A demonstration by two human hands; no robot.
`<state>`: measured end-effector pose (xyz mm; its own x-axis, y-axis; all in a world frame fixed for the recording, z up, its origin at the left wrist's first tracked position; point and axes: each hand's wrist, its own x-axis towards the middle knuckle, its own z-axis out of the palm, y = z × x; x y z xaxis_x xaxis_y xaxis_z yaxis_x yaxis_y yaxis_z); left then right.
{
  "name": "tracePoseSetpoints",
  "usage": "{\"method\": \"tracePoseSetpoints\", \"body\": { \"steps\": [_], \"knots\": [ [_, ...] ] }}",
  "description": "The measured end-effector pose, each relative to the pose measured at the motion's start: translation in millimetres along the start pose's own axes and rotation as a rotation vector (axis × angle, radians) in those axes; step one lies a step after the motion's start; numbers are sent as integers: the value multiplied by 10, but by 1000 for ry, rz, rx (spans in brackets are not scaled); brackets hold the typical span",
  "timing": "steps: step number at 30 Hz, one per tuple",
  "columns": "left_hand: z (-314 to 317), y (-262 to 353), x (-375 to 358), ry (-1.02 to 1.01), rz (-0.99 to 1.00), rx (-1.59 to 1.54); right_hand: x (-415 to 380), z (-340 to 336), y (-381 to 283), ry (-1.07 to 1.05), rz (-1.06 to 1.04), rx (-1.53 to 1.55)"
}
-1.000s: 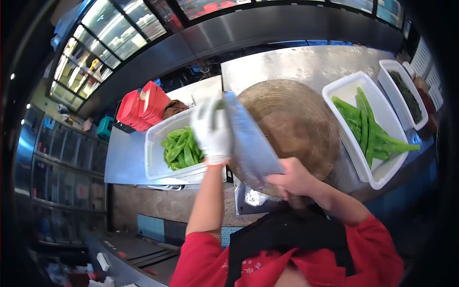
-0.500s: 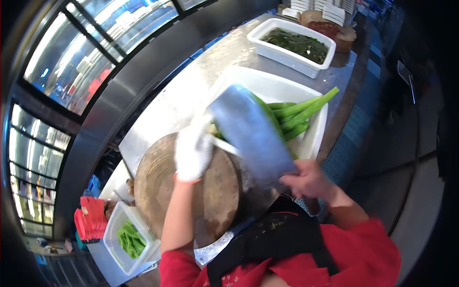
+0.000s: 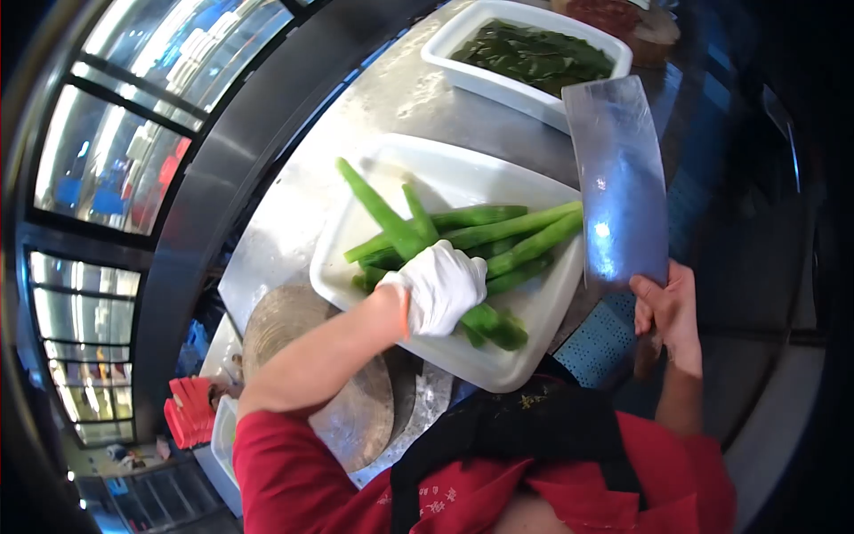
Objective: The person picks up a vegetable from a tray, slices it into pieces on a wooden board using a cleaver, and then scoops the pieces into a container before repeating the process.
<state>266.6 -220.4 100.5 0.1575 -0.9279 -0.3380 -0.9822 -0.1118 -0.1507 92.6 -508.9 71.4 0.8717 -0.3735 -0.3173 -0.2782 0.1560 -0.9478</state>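
Observation:
My left hand (image 3: pixel 438 287), in a white glove, is closed around long green vegetable stalks over a white tray (image 3: pixel 356 260). One gripped stalk (image 3: pixel 378 203) slants up past the tray's far left side, and a thicker end sticks out below the fist. More green stalks (image 3: pixel 529 233) lie in the tray beside the glove. On the right, my bare right hand (image 3: pixel 669 307) is wrapped around the handle of a cleaver (image 3: pixel 620 182). Its broad blade points away from me, overlapping the tray's right edge in this view.
A round wooden chopping block (image 3: pixel 351 423) stands left of the tray, partly under my left arm. Beyond the tray is a white tub (image 3: pixel 485 82) of dark green leaves in liquid. Red plastic holders (image 3: pixel 189 414) stand at the left end of the metal counter (image 3: pixel 356 116).
My left hand has moved from above the chopping block into the tray and closed on stalks. The cleaver has swung right, away from over the tray. The view has shifted.

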Motion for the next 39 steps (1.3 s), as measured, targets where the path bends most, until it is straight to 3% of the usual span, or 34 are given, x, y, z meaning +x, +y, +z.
{"method": "tracePoseSetpoints", "body": {
  "steps": [4,7,9,11,14,16,18,19,20,22,24,25,31,33,38,39],
  "knots": [
    [-557,328,-828,183,-373,-75,503,284,-173,-232,-74,35],
    [-501,615,-1472,121,-755,-350,696,718,-211,-455,-72,-14],
    [-215,919,-1867,153,-922,-445,709,1107,-269,-593,-26,-70],
    [231,1270,-2197,265,-1287,-597,658,1537,-352,-795,27,-159],
    [927,1589,-2431,385,-1496,-586,517,2223,-443,-1007,-45,-359],
    [1183,1660,-2469,357,-1536,-475,402,2598,-497,-1088,-92,-449],
    [1292,1763,-2464,426,-1594,-503,302,2910,-527,-1220,-319,-652],
    [1199,1780,-2390,446,-1652,-403,273,3031,-504,-1263,-549,-720],
    [1148,1796,-2327,463,-1708,-302,250,3111,-522,-1275,-554,-749],
    [1229,1859,-2233,782,-1667,-355,234,3270,-562,-1407,-854,-1030],
    [1446,1912,-2133,1034,-1692,-393,205,3356,-594,-1474,-842,-1159],
    [1486,1910,-2117,1052,-1714,-407,205,3376,-596,-1505,-886,-1192],
    [1466,1822,-2180,1090,-1648,-270,87,3629,-723,-1650,-978,-1384],
    [1466,1818,-2172,1070,-1674,-260,26,3705,-752,-1715,-1013,-1576],
    [1450,1832,-2147,1023,-1725,-289,-113,3893,-325,-1701,-1046,-1536],
    [1429,1834,-2147,1026,-1721,-281,-154,3948,-279,-1685,-965,-1626]
  ]
}}
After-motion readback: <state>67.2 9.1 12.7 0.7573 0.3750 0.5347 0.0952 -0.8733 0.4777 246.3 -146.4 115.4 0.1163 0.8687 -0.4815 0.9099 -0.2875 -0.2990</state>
